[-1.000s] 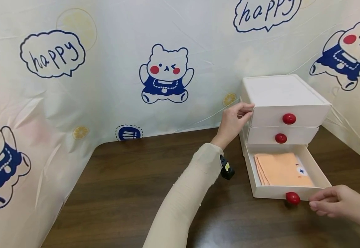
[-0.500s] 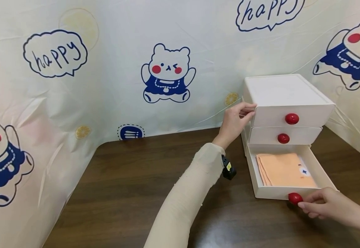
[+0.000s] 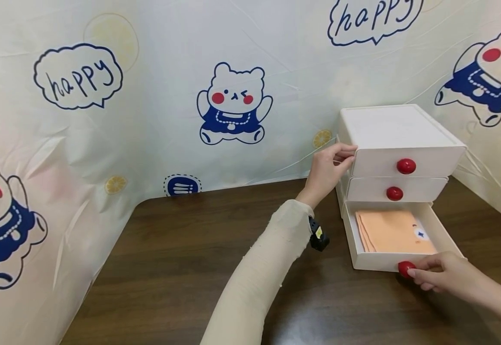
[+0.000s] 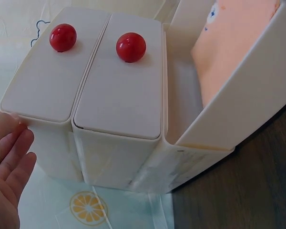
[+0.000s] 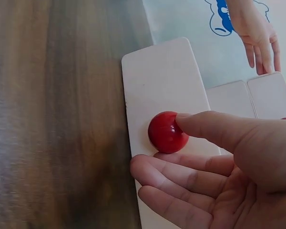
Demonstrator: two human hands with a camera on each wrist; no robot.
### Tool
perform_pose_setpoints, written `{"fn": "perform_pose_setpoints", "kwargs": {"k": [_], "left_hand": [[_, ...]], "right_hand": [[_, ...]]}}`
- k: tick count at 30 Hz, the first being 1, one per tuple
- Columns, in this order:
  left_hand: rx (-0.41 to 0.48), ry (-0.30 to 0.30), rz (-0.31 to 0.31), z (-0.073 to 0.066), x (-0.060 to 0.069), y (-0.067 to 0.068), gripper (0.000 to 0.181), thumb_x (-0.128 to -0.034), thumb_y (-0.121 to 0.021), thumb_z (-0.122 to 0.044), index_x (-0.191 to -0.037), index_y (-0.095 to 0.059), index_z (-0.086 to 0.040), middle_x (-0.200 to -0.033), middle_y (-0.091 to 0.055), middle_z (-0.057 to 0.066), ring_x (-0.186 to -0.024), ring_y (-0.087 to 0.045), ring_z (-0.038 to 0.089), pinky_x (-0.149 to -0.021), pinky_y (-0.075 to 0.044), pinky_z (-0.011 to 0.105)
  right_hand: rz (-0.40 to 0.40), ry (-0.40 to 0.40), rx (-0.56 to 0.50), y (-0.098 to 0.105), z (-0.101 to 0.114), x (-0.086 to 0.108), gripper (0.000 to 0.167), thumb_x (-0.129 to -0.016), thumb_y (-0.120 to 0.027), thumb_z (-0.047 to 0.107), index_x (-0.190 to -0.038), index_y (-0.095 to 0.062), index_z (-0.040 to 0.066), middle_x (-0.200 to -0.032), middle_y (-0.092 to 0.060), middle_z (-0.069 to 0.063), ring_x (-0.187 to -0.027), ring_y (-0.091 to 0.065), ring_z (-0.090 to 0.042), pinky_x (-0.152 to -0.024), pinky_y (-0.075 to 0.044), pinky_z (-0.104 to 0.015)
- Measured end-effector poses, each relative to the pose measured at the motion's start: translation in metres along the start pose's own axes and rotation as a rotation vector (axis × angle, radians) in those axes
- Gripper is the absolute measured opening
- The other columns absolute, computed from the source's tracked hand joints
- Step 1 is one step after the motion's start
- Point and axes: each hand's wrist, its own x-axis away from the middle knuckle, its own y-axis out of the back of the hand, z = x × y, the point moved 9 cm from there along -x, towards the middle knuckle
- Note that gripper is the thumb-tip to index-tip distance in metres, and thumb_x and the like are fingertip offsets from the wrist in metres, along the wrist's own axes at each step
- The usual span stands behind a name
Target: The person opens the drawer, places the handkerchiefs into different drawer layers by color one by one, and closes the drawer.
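A white drawer unit (image 3: 401, 127) stands at the right of the table. Its bottom drawer (image 3: 375, 262) is pulled out, while the two drawers above sit flush. Inside the pulled-out drawer lies a folded orange cloth (image 3: 388, 232) with a small white and blue print. My right hand (image 3: 448, 275) pinches the red knob (image 5: 168, 132) of this drawer between thumb and index finger; its other fingers extend below the knob. My left hand (image 3: 325, 167) rests its fingertips against the unit's upper left front edge, as the left wrist view also shows (image 4: 9, 157).
The brown wooden table (image 3: 198, 258) extends to the left of the unit. Behind it hangs a pale cloth backdrop (image 3: 159, 110) with printed bears. Red knobs are on the top drawer (image 3: 406, 166) and the middle drawer (image 3: 394, 193).
My right hand has moved left from the bottom drawer's front corner to its knob and now pinches it. The drawer has slid slightly inward. My left hand stays at the unit's edge.
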Motion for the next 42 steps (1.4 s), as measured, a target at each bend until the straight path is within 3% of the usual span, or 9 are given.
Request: {"fn": "perform_pose_setpoints", "kwargs": {"k": [12,29,42], "left_hand": [[-0.016,0.015,0.038,-0.002,-0.002,-0.001,0.022,-0.0856,-0.064,-0.007,-0.108,-0.065,-0.006,-0.094,-0.067,0.003,-0.077,-0.058,-0.002,-0.070,-0.044,0.006],[-0.019,0.026,0.045,-0.001,-0.001,-0.002,0.021,-0.0852,-0.065,-0.007,-0.106,-0.066,-0.006,-0.094,-0.067,0.003,-0.077,-0.057,-0.002,-0.070,-0.044,0.006],[-0.027,0.023,0.042,-0.001,-0.003,-0.001,0.020,-0.0846,-0.065,-0.006,-0.105,-0.066,-0.005,-0.094,-0.067,0.004,-0.078,-0.058,-0.001,-0.070,-0.044,0.006]], "right_hand": [[0.002,0.030,0.028,0.011,0.010,-0.018,0.025,-0.093,-0.056,0.017,-0.087,-0.066,-0.005,-0.073,-0.061,-0.006,-0.062,-0.054,-0.007,-0.054,-0.050,-0.025],[-0.001,-0.037,0.010,0.024,0.003,-0.045,0.033,-0.092,-0.058,0.022,-0.096,-0.064,-0.009,-0.078,-0.064,-0.009,-0.068,-0.059,-0.019,-0.061,-0.054,-0.030],[-0.028,-0.004,0.000,0.034,0.007,-0.064,0.032,-0.092,-0.057,0.019,-0.096,-0.063,-0.013,-0.077,-0.064,-0.011,-0.066,-0.060,-0.019,-0.061,-0.054,-0.031]]}}
